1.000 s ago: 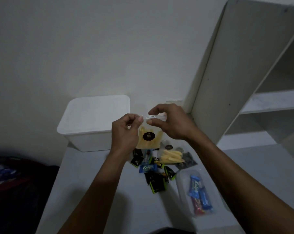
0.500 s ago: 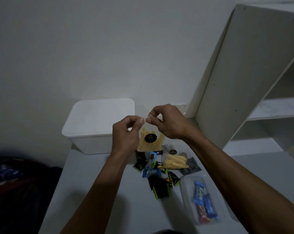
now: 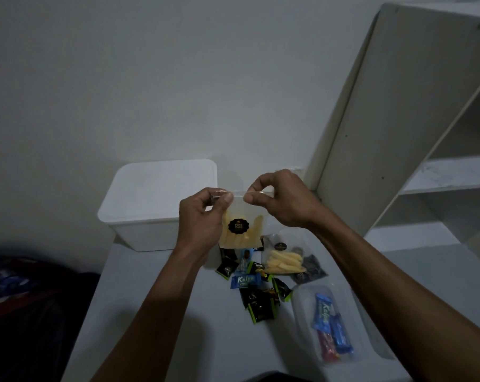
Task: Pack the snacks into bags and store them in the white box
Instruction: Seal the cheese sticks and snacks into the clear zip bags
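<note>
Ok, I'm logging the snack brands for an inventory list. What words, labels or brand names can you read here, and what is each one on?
"Pong Pong": black round sticker on the held clear bag of yellow sticks.
"Kalpa": blue wrapper lying on the table.
"Kalpa", partly readable: blue bar inside the clear bag at the right.
"Nex", cut off: black and green wrapper.
Unreadable: sticker on the second bag of sticks; print on the other dark wrappers.
</note>
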{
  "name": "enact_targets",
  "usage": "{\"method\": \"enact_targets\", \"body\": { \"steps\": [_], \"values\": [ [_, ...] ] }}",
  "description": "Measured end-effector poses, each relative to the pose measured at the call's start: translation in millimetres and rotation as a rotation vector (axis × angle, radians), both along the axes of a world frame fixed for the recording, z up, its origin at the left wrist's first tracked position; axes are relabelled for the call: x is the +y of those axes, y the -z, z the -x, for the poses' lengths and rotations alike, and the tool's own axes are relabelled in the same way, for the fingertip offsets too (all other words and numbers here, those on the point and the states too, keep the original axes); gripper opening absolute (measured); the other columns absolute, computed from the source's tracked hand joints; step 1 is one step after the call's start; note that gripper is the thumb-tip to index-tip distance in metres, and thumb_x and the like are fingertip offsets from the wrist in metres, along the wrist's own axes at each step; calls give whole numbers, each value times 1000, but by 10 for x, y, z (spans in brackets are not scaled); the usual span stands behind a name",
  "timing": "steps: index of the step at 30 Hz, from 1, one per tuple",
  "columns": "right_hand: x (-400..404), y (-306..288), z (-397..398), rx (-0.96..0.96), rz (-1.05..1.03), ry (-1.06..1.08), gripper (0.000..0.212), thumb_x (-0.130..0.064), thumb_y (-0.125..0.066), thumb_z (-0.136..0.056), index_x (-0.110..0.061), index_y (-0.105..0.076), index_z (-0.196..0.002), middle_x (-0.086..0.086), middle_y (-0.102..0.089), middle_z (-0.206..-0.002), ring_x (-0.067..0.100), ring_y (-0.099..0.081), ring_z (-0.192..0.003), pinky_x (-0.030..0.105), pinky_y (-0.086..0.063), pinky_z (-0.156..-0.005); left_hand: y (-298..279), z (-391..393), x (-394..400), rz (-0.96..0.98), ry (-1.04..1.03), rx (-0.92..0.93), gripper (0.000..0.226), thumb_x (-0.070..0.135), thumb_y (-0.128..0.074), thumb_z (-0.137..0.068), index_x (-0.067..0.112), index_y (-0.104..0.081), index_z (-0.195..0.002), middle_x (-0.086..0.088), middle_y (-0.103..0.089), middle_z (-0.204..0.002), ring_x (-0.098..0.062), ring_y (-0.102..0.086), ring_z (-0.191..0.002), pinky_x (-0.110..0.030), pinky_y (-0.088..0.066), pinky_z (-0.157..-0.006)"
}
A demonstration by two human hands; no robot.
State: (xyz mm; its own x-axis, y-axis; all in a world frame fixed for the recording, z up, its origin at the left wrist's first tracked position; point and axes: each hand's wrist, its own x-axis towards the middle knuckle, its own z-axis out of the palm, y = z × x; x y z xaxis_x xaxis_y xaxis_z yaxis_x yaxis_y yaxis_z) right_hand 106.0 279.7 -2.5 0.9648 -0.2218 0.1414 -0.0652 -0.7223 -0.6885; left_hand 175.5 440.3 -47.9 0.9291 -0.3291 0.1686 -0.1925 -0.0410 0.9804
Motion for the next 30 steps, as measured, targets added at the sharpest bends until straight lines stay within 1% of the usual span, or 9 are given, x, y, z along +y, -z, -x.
{"method": "enact_targets", "body": {
  "steps": [3, 7, 10, 14, 17, 20, 23, 26, 30],
  "values": [
    [3, 10, 19, -28, 23, 31, 11, -33, -69, -89, -22, -70, -86, -12, -66, -90, 4, -60, -84, 23, -40, -75, 20, 12, -4, 15, 28, 34, 4, 18, -71, -88, 18, -73, -85, 2, -72, -82, -5, -64, -79, -23, -50, -76],
    [-17, 4, 42, -11, -40, -2, 10, -34, -72, -87, -24, -73, -86, -13, -71, -93, -6, -60, -80, 19, -43, -72, 8, 23, -6, 33, 72, 61, 4, 16, -73, -85, 19, -74, -84, 7, -72, -79, -2, -64, -76, -21, -51, -73],
    [-47, 36, 68, -9, -115, 45, 12, -34, -72, -86, -22, -74, -85, -13, -72, -90, -3, -62, -85, 27, -48, -79, 7, 10, -9, 54, 34, 80, 3, 14, -74, -85, 16, -73, -83, 6, -71, -77, -2, -63, -74, -23, -50, -72],
    [-32, 92, 85, -19, -143, 100, 14, -36, -72, -86, -22, -73, -82, -14, -69, -76, 3, -63, -72, 29, -48, -74, -6, 34, 5, 61, 51, 89, 1, 13, -74, -85, 14, -74, -85, 6, -71, -75, -3, -64, -72, -24, -52, -71],
    [-60, 98, 102, -9, -201, 80, 12, -39, -75, -82, -26, -74, -82, -16, -72, -80, 4, -66, -84, 43, -53, -87, -42, 32, 6, 61, 77, 78, 5, 11, -75, -83, 15, -74, -82, 10, -71, -72, 1, -64, -70, -16, -51, -66],
    [-75, 136, 112, 2, -295, 115, 13, -37, -77, -80, -24, -74, -78, -20, -69, -72, 7, -62, -80, 49, -53, -91, -47, 37, -13, 60, 59, 84, 8, 8, -74, -83, 15, -72, -79, 8, -70, -71, 2, -63, -67, -14, -51, -64],
    [-44, 204, 132, -31, -388, 167, 13, -34, -78, -80, -23, -74, -75, -17, -71, -71, 6, -63, -77, 45, -52, -90, -32, 56, -28, 77, 47, 141, 9, 9, -74, -82, 16, -72, -78, 8, -70, -69, 0, -63, -66, -18, -52, -64],
    [-41, 221, 185, -49, -580, 176, 8, -24, -77, -82, -17, -73, -79, -9, -72, -76, 3, -65, -78, 35, -54, -83, -42, 40, -19, 99, 52, 188, 8, 9, -75, -82, 15, -72, -78, 9, -70, -68, -1, -64, -65, -19, -53, -63],
    [-23, 260, 190, -132, -586, 212, 11, -20, -76, -83, -11, -73, -79, -10, -70, -71, -2, -63, -71, 26, -49, -76, -50, 49, -28, 120, 62, 243, 5, 8, -75, -82, 12, -73, -81, 2, -72, -74, -8, -66, -72, -28, -55, -71]
  ]
}}
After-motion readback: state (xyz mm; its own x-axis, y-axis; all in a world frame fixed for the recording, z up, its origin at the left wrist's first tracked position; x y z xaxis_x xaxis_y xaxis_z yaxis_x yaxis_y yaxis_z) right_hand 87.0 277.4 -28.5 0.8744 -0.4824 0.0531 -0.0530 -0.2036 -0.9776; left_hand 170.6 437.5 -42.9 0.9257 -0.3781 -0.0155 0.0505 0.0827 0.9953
